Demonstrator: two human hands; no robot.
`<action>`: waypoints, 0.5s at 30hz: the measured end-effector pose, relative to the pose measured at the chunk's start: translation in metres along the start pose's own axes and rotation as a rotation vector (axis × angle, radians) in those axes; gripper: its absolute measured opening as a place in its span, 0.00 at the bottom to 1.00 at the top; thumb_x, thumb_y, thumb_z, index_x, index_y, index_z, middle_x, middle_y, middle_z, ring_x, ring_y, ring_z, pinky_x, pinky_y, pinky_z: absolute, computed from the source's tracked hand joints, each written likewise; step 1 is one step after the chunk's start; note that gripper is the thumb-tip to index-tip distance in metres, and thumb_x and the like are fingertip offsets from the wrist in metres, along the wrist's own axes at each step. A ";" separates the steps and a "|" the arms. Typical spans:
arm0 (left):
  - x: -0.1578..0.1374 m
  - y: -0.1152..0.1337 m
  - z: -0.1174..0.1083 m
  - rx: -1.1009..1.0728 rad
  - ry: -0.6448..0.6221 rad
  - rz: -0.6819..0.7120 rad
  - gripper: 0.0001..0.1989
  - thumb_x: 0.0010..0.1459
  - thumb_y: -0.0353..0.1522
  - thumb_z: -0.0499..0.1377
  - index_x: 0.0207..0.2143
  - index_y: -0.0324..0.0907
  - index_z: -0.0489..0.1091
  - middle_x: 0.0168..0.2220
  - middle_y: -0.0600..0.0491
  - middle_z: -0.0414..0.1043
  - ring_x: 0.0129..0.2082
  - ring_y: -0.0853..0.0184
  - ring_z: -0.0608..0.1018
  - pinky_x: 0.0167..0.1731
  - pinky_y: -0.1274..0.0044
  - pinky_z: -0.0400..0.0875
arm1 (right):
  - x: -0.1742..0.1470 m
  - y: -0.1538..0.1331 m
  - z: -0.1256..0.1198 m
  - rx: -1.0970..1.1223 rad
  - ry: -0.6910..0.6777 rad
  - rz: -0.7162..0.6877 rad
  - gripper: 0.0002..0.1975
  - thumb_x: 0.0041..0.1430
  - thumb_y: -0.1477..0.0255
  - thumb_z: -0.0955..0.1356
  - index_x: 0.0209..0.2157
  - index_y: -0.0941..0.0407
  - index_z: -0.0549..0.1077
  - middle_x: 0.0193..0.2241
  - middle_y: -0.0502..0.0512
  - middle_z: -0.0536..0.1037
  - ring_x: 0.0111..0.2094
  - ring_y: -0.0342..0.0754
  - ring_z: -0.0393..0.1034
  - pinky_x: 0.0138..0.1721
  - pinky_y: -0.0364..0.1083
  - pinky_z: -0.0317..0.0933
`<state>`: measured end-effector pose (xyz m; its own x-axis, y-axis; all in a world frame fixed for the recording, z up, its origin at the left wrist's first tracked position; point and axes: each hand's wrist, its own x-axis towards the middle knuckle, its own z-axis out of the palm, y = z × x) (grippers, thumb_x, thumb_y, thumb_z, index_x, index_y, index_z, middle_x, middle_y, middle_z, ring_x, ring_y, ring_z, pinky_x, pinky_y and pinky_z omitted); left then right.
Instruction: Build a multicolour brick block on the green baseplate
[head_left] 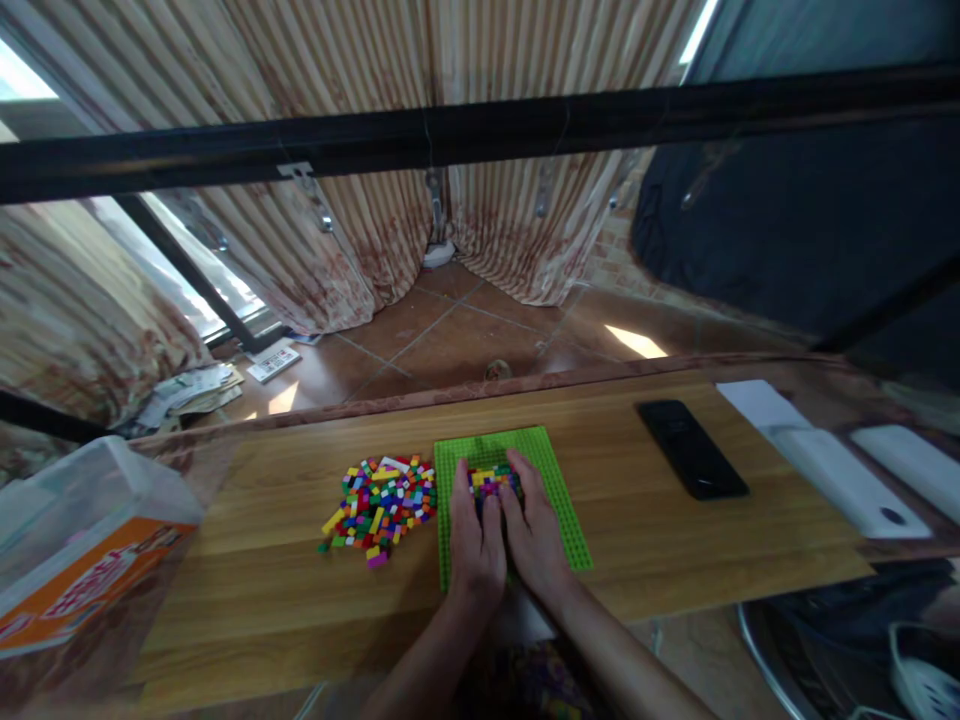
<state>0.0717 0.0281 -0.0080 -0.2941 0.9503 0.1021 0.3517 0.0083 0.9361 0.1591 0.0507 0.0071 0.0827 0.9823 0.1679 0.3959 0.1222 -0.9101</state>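
A green studded baseplate [561,497] lies on the wooden board, a patch of multicoloured toy building bricks [489,480] on its middle. My left hand [477,545] is along the left side of that patch, fingers pointing away from me. From the right, my right hand [538,535] flanks the same bricks. Both thumbs lie close together at the near side, so the patch is gripped between my hands. Palms and fingers hide its near part. Just left of the baseplate is a loose heap of small coloured bricks [386,505].
On the right of the wooden board [255,560] lies a black smartphone [691,448]. White boxes [851,485] sit beyond its right end. A clear plastic tub with an orange label [97,580] stands at the left. Behind are a dark rail [480,130] and striped curtains [352,230].
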 end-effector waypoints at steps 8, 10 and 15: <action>-0.002 0.007 -0.001 0.049 0.002 0.005 0.29 0.67 0.39 0.46 0.67 0.41 0.47 0.67 0.41 0.52 0.67 0.58 0.57 0.66 0.62 0.53 | -0.002 0.001 0.000 -0.064 -0.031 -0.040 0.24 0.67 0.64 0.57 0.61 0.54 0.62 0.60 0.62 0.66 0.62 0.52 0.59 0.63 0.58 0.53; -0.003 0.008 0.000 0.056 0.016 0.014 0.28 0.67 0.38 0.46 0.67 0.42 0.47 0.66 0.42 0.53 0.67 0.59 0.57 0.65 0.62 0.54 | -0.002 0.002 -0.001 -0.070 -0.037 -0.050 0.24 0.67 0.64 0.56 0.61 0.54 0.62 0.60 0.61 0.66 0.62 0.52 0.58 0.63 0.59 0.52; -0.005 0.007 0.000 0.048 0.007 0.050 0.28 0.67 0.38 0.46 0.67 0.41 0.47 0.67 0.42 0.53 0.66 0.59 0.58 0.65 0.63 0.55 | -0.001 0.008 -0.004 -0.085 -0.066 -0.064 0.24 0.67 0.62 0.57 0.61 0.54 0.62 0.61 0.62 0.65 0.62 0.52 0.58 0.64 0.60 0.50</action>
<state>0.0755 0.0232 -0.0020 -0.2809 0.9479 0.1506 0.4083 -0.0240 0.9125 0.1658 0.0496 0.0012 -0.0043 0.9805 0.1964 0.4746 0.1749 -0.8626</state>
